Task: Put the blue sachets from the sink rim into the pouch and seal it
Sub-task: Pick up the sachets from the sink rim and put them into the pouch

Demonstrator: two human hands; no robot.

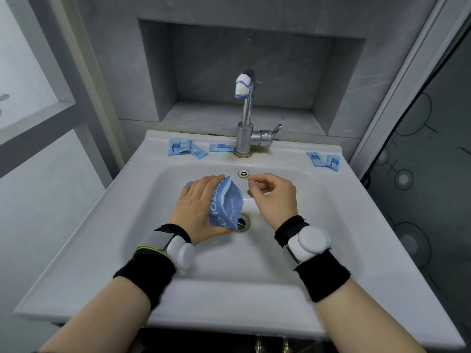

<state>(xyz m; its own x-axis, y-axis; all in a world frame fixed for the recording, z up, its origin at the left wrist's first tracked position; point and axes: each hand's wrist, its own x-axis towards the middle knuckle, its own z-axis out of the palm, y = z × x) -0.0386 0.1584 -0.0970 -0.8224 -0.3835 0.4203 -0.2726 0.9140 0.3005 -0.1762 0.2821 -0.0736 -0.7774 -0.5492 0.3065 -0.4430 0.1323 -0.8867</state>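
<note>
My left hand [197,207] grips a blue pouch [226,203] over the white sink basin, its mouth gaping open toward the right. My right hand [274,197] hovers just right of the pouch mouth, fingers loosely curled and holding nothing. Blue sachets lie on the back rim of the sink [280,151]: two overlapping at the left [184,148], one [221,147] beside the tap base, and two at the right corner [323,161].
A chrome tap [245,118] with a taped spout stands at the middle of the back rim. The drain [243,222] sits under the pouch. A grey wall niche is behind, a window at the left, a glass door at the right.
</note>
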